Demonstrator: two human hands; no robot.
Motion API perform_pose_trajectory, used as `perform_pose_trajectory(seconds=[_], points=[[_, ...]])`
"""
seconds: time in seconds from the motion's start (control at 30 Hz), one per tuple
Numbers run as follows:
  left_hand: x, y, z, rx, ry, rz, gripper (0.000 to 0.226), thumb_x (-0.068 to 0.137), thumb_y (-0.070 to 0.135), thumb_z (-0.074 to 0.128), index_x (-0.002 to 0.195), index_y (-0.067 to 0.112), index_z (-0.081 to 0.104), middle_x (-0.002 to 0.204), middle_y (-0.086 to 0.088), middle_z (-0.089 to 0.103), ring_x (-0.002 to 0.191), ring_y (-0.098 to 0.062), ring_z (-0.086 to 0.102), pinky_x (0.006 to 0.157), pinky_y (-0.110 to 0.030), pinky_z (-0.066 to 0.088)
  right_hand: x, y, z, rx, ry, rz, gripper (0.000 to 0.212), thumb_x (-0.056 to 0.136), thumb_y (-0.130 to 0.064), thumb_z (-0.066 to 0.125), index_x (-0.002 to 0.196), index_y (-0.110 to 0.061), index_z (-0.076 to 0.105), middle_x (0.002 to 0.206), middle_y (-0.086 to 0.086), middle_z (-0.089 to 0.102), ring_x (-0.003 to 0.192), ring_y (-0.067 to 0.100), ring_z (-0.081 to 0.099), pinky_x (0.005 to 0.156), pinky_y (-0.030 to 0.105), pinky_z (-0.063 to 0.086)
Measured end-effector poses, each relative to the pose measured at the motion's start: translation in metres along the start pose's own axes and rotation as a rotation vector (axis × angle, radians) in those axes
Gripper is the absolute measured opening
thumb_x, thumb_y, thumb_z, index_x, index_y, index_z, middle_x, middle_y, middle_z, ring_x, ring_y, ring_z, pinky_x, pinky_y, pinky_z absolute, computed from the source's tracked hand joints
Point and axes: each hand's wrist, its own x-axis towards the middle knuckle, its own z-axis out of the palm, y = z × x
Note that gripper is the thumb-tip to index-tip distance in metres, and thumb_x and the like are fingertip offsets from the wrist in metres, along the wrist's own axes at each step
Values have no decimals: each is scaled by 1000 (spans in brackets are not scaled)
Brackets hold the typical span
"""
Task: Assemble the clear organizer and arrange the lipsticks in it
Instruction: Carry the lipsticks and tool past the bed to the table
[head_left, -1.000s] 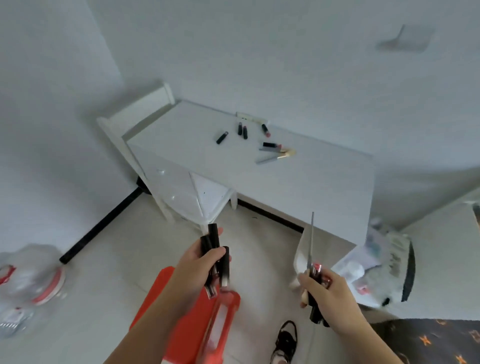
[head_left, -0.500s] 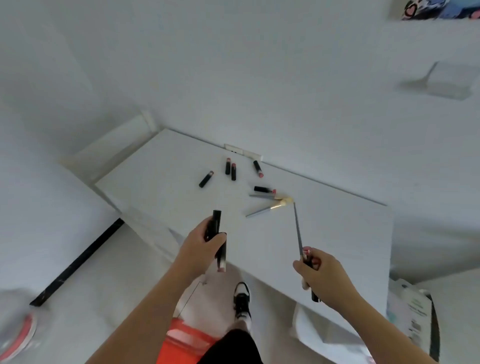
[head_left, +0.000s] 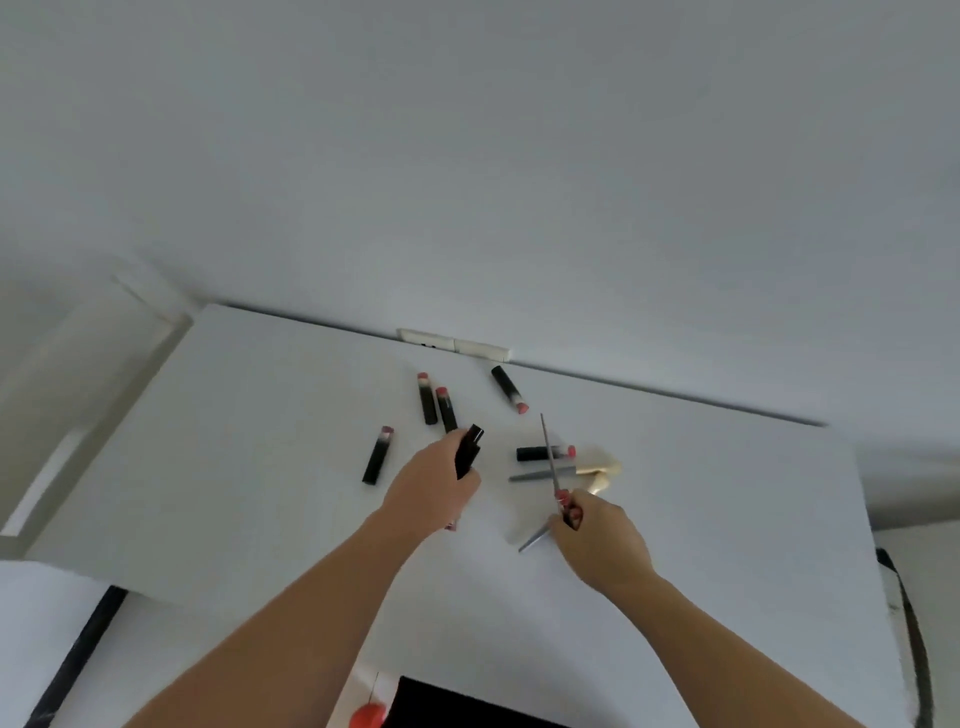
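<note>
Head view | L hand grips lipsticks, R hand grips thin rod (+ tubes?) | set down gently near desk pile, avoid rolling

White table, loose lipsticks, perhaps slim grey pencils

The left hand covered most of the black lipsticks it gripped, so their count was unclear. The right hand hid the lower end of its thin grey stick. A red object, possibly a lid, was cut off by the bottom edge.
</note>
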Motion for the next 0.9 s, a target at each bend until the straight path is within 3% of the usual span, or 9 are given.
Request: perform_pose_trajectory(seconds=[0.07,0.17,0.27,0.4,0.5,0.57,0.63,0.77,0.9], points=[[10,1,4,63,-31,1,56,93,27,52,148,31,41,108,5,64,62,-16,70,56,-30,59,10,-10,4,-41,15,16,26,93,-44,51,73,-28,45,70,-6,59,58,12,54,49,27,37],[20,2,10,102,-25,-17,50,94,31,52,143,31,42,104,4,61,58,-17,68,54,-33,59,22,-23,7,-108,52,23,22,93,-44,51,78,-29,47,72,-7,56,58,10,52,47,26,32],[26,4,16,132,22,-25,46,94,32,53,139,26,45,107,1,60,80,-22,66,69,-42,61,30,-36,10,-138,116,7,17,92,-43,52,81,-30,48,69,-10,51,55,7,46,45,25,29],[29,0,25,197,130,10,48,96,36,55,141,24,44,116,0,59,97,-21,62,76,-38,56,36,-43,18,-177,148,-20,21,93,-43,53,80,-28,46,77,-7,55,60,14,54,50,30,42],[27,-4,32,230,195,49,52,96,39,56,143,24,43,115,1,57,98,-20,60,71,-35,54,38,-39,24,-201,189,-84,21,94,-44,53,85,-27,45,98,-5,58,94,21,64,57,33,43],[24,-6,35,246,224,66,52,95,40,58,143,24,44,114,1,57,99,-19,59,69,-33,54,37,-35,29,-220,207,-100,20,96,-47,53,93,-27,48,115,-4,58,128,19,52,62,32,41],[22,-7,37,249,261,84,51,94,39,60,141,22,47,113,1,58,100,-19,59,67,-30,53,37,-32,34,-248,230,-96,24,96,-49,53,103,-27,51,125,-4,56,137,20,44,63,32,39],[17,-9,43,216,335,108,49,91,35,67,136,19,54,112,-1,60,99,-21,57,63,-28,51,36,-28,40,-223,305,-121,31,92,-50,60,109,-25,54,126,-3,54,125,23,50,62,31,41],[15,-13,52,250,418,170,49,87,32,73,131,14,62,110,-5,64,93,-25,59,73,-35,54,33,-22,46,-239,418,-170,39,87,-50,69,109,-19,58,107,1,59,93,28,58,63,37,50]])
